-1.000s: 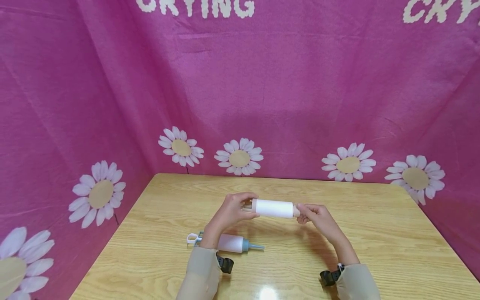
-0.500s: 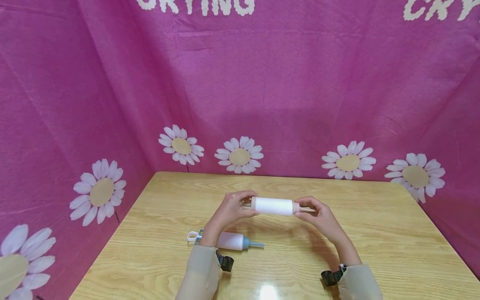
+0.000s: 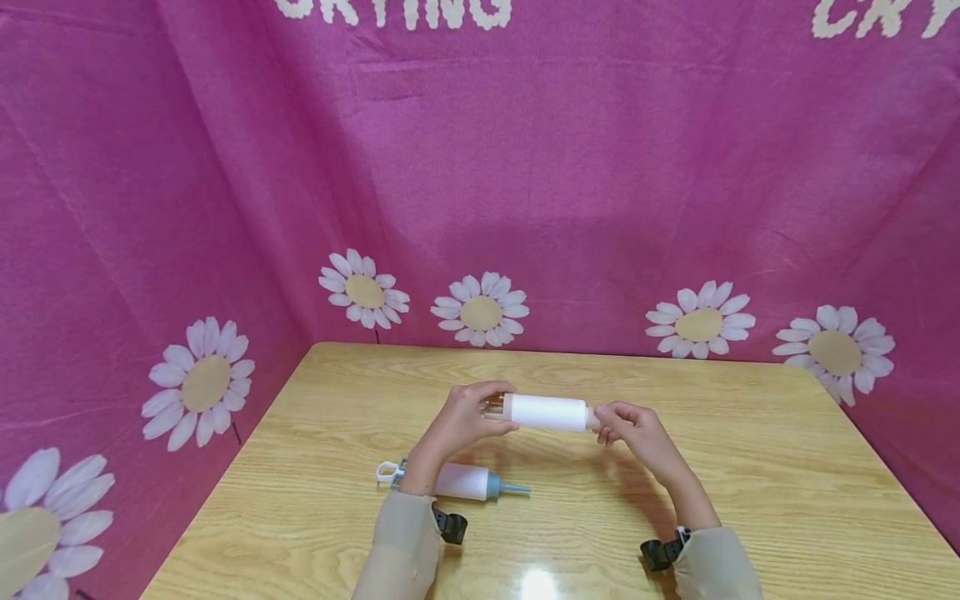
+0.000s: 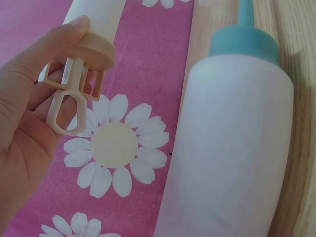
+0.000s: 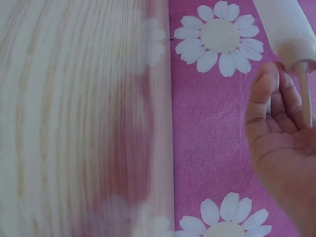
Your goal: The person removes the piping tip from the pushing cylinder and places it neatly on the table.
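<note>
A large plastic syringe [image 3: 549,412] with a white barrel is held level above the table. In the left wrist view, its beige end collar [image 4: 94,52] carries a ring-shaped plunger handle [image 4: 69,111] and side grips. My left hand [image 3: 465,417] grips this collar, thumb on top. At the other end is a beige cap [image 5: 297,52] with a thin nozzle [image 5: 306,94]. The curled fingers of my right hand [image 3: 633,433] are at this cap, hiding much of it in the head view; the nozzle runs past my palm.
A second syringe [image 3: 462,482], with a white barrel and teal cap and nozzle, lies on the wooden table [image 3: 750,467] beneath my left forearm, its nozzle to the right. A pink flowered cloth [image 3: 570,167] hangs behind and beside the table.
Half a second ago, my right fingers were spread around the cap with the nozzle showing; now they have curled and turned at it. My left hand and the syringe stay nearly in place.
</note>
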Demonstrator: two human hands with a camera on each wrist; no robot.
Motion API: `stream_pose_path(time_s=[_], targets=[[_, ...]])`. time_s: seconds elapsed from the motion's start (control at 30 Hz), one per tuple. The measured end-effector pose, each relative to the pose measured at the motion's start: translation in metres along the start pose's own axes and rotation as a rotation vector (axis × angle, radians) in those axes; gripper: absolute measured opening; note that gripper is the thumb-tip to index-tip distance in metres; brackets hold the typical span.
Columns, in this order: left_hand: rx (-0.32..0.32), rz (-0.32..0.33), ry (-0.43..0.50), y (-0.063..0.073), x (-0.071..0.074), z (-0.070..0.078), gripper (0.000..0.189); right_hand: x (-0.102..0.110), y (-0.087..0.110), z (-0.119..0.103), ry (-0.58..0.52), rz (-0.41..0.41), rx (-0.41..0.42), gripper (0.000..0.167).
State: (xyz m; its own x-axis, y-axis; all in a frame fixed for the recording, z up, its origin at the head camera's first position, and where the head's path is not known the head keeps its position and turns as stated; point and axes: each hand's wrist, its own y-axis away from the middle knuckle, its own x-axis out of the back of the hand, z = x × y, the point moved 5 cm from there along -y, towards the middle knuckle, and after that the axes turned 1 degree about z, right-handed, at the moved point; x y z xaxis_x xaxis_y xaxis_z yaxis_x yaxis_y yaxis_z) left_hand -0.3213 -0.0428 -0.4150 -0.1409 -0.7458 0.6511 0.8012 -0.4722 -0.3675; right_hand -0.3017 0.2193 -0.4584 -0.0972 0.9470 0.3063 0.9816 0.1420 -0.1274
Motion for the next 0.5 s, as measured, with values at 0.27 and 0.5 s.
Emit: stream_pose_path(time_s=[0.27,0.5], targets=[[0.009,-0.008,0.000,0.0009,0.0006,-0.0031,0.045,-0.0006,0.0043,-0.0009,0.023,-0.037,0.004,0.037],[0.016,0.001,0.004,0.0023,0.0004,-0.0062,0.045,-0.0040,0.0061,-0.0060,-0.027,-0.028,0.072,0.043]])
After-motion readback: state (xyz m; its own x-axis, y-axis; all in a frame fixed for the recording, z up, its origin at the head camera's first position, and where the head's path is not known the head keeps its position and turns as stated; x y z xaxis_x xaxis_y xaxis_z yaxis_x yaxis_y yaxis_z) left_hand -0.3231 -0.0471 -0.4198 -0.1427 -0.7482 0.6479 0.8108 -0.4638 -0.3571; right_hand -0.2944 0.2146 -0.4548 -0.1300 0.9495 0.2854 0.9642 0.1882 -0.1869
